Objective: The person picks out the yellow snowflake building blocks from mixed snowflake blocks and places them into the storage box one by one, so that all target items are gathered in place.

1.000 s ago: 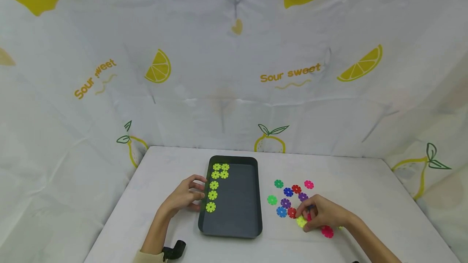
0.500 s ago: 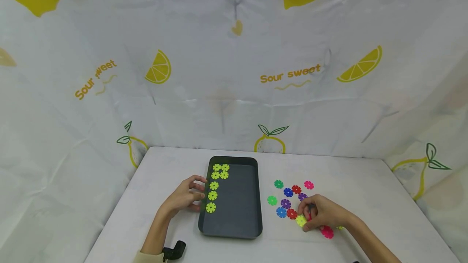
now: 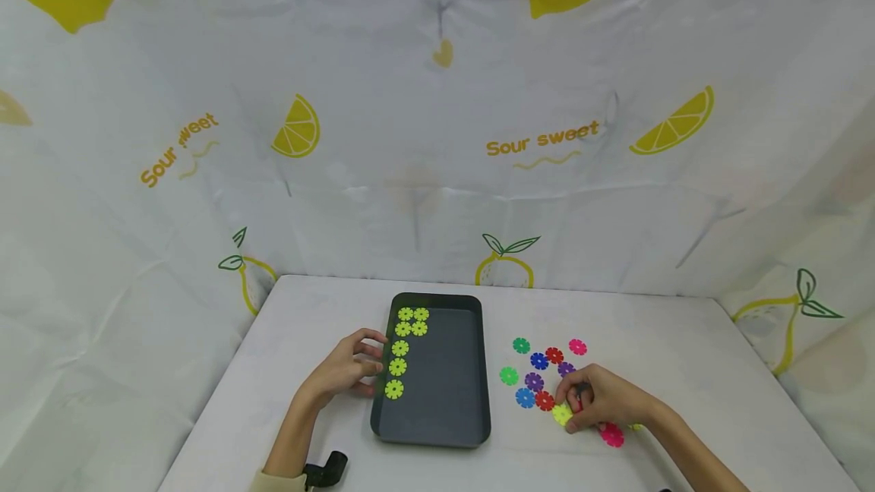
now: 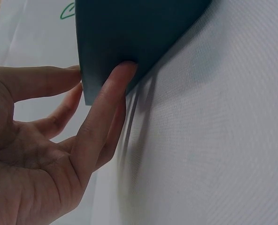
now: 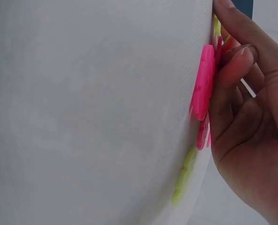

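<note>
A dark grey rectangular tray [image 3: 451, 370] lies on the white table, with several yellow flower-shaped discs [image 3: 399, 348] along its left side. My left hand [image 3: 345, 367] holds the tray's left edge; in the left wrist view, its thumb is at the rim and other fingers touch the outer wall. To the right of the tray, my right hand [image 3: 604, 397] pinches a yellow flower-shaped disc [image 3: 562, 414] between thumb and fingers, at table level. Under and beside this hand lie pink discs [image 5: 203, 84] and another yellow disc [image 5: 183, 178], partly hidden in the head view.
Several more discs spread between tray and right hand: green [image 3: 509, 376], blue [image 3: 525, 398], purple [image 3: 534, 382] and red [image 3: 544, 401]. A pink disc [image 3: 577, 347] lies farther back. Behind the table hangs a lemon-printed cloth [image 3: 410, 135]. A black device [image 3: 328, 469] sits at the left wrist.
My right hand's fingers have shifted slightly on the yellow disc, which has slid a little to the left. The left hand and tray stay in place.
</note>
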Demonstrator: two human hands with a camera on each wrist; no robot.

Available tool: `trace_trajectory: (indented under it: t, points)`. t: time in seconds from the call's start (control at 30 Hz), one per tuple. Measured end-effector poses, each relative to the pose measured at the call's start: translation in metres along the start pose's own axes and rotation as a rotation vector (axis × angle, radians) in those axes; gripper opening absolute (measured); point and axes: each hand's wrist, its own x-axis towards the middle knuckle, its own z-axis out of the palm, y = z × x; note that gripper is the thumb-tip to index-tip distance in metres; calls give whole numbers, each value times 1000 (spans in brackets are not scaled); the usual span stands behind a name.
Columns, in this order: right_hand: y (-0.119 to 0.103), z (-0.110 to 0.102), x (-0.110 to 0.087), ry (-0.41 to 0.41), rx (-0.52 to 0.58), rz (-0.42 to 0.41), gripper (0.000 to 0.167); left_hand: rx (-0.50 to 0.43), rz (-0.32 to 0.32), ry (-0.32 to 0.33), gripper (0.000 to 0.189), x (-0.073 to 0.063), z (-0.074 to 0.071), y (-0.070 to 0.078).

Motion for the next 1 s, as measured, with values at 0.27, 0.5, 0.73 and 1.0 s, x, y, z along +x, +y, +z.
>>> trace_trajectory:
  t: [0.27, 0.5, 0.73, 1.0]
  points:
    - [-7, 2, -2, 23, -63, 16, 32, -6, 1, -8, 54, -1, -1, 1]
    - [-10, 4, -6, 51, -149, -44, 34, -8, -3, -2, 54, 0, 0, 2]
    - [-11, 5, -8, 62, -171, -55, 34, -1, -9, 2, 55, 1, 0, 2]
    - [-13, 2, -6, 31, -150, -43, 32, -8, -17, 2, 56, 2, 0, 0]
